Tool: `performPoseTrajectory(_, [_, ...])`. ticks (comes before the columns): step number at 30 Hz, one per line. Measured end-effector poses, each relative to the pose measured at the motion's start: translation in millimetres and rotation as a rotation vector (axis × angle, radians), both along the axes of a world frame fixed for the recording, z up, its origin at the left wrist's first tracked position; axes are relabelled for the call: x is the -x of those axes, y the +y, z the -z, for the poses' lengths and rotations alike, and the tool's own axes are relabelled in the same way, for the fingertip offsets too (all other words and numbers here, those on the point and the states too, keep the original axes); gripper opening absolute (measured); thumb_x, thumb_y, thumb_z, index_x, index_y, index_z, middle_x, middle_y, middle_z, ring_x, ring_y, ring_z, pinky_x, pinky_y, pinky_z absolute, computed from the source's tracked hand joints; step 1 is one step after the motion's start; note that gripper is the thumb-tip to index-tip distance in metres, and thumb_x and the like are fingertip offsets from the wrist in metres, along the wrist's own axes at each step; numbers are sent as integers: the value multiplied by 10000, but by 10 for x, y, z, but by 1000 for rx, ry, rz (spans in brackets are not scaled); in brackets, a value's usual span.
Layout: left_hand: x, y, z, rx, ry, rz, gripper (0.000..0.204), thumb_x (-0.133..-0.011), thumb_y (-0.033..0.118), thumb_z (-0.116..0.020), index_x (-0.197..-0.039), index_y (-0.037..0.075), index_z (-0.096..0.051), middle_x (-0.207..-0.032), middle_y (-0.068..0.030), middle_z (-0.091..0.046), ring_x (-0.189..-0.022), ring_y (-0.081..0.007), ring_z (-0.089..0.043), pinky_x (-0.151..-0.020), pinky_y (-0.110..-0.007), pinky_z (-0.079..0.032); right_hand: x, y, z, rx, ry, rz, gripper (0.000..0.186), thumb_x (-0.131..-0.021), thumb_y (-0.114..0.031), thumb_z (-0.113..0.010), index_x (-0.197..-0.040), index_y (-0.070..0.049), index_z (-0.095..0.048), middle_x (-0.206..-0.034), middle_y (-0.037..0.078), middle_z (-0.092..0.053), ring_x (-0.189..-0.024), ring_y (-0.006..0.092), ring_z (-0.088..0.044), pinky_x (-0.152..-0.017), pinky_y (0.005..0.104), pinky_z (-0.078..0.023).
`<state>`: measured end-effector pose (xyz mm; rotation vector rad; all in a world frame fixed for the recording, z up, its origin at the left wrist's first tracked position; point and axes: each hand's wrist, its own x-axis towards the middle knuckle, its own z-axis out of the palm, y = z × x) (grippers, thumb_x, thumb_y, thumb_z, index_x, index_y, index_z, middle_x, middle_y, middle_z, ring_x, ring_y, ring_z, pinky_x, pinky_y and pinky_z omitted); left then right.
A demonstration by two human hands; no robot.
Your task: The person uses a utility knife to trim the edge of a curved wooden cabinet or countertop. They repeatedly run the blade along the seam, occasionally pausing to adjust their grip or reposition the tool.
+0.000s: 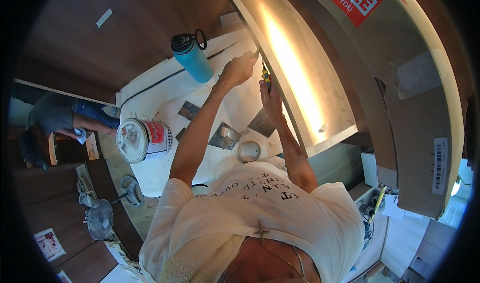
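My right hand (271,99) is closed round a slim hand tool (266,75) with a yellow and black handle. Its narrow tip points up along the near edge of a pale panel (324,83) with a bright strip of light along it. Just left of that tip, my left hand (239,71) is closed at the same edge, near the panel's far end. What its fingers pinch is too small to make out. Below both hands stands a white work surface (210,103) with several flat, dark metal pieces (225,135) and a roll of tape (249,151).
A blue bottle (195,63) and a lidded paint can (140,139) stand on the white surface. To the right rises a large cardboard box (420,123). At far left another person (55,115) bends down near a small fan (99,220). A brown wall (145,13) lies beyond.
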<state>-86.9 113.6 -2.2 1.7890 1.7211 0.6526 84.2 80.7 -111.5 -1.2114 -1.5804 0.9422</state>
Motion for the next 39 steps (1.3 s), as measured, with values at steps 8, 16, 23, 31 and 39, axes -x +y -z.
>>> performPoseTrajectory(8, [91,-19,3,-38,-210,64,299,-1049,288,-455,-903,33,-510,-654,-101,-607,-594,-237,-591,-618,-386,-469,116,64,-336,123,102,-28,239,-1059,-272,-533,-1057,-34,-542,-661,-24,-422,-537,86,-401,-491,290,-362])
performPoseTrajectory(16, [69,-7,-22,-26,-257,78,309,-1030,302,-460,-950,17,-545,-658,-123,-606,-610,-253,-611,-618,-391,-468,193,224,96,-188,-6,57,240,-1069,-258,-514,-1046,-19,-524,-678,-10,-441,-555,89,-427,-492,292,-374])
performPoseTrajectory(23, [86,-12,-10,-26,-219,73,324,-1029,320,-467,-962,19,-567,-690,-149,-631,-652,-305,-636,-666,-418,-487,289,167,-45,-79,47,63,282,-1074,-275,-499,-1159,-6,-499,-745,25,-477,-589,103,-439,-516,300,-398])
performPoseTrajectory(31, [93,7,-53,4,-189,87,314,-1030,322,-423,-931,48,-539,-659,-111,-617,-709,-358,-652,-697,-468,-476,182,166,-11,-186,-70,87,297,-1075,-273,-481,-1136,14,-526,-783,158,-517,-678,224,-522,-641,399,-449])
performPoseTrajectory(39, [181,69,-45,-40,-184,118,343,-1022,342,-410,-914,43,-537,-684,-137,-628,-712,-365,-645,-712,-470,-475,-143,-408,109,163,-196,80,266,-1058,-278,-499,-1199,-57,-547,-712,103,-598,-635,189,-591,-616,369,-465])
